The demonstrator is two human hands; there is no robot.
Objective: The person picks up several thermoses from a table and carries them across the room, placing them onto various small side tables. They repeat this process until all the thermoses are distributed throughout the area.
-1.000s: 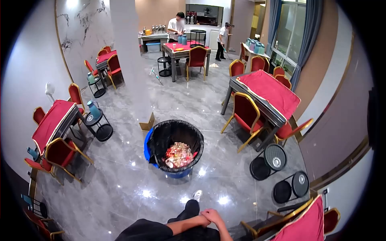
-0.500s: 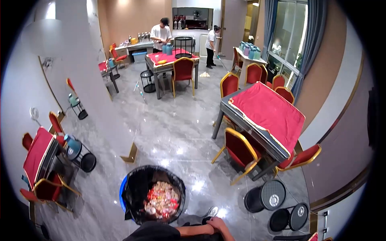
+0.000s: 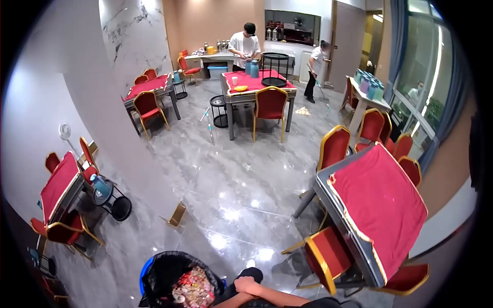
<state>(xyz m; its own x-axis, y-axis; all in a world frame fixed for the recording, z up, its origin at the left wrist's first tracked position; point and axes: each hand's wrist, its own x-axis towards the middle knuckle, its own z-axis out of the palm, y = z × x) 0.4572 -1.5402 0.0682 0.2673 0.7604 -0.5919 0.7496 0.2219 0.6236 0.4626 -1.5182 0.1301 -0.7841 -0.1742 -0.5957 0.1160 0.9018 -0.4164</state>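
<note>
Both forearms meet in front of my bent knee at the bottom of the view. My right hand [image 3: 245, 284] lies closed over my left hand [image 3: 252, 294], whose fingers are mostly hidden. Just left of them stands a blue bin lined with a black bag [image 3: 163, 262], holding mixed litter [image 3: 194, 288] with red and pale pieces. A light shoe tip [image 3: 250, 263] shows beyond my knee.
A red-covered table [image 3: 377, 200] with red chairs is at right; another [image 3: 61, 179] is at left. At the back, one person [image 3: 245, 46] stands behind a table and another [image 3: 316, 64] holds a long-handled tool near a small floor pile [image 3: 303, 111].
The view has swung left and up, so the bin sits lower and the room appears shifted right. My hands remain together. The person with the long-handled tool has changed posture.
</note>
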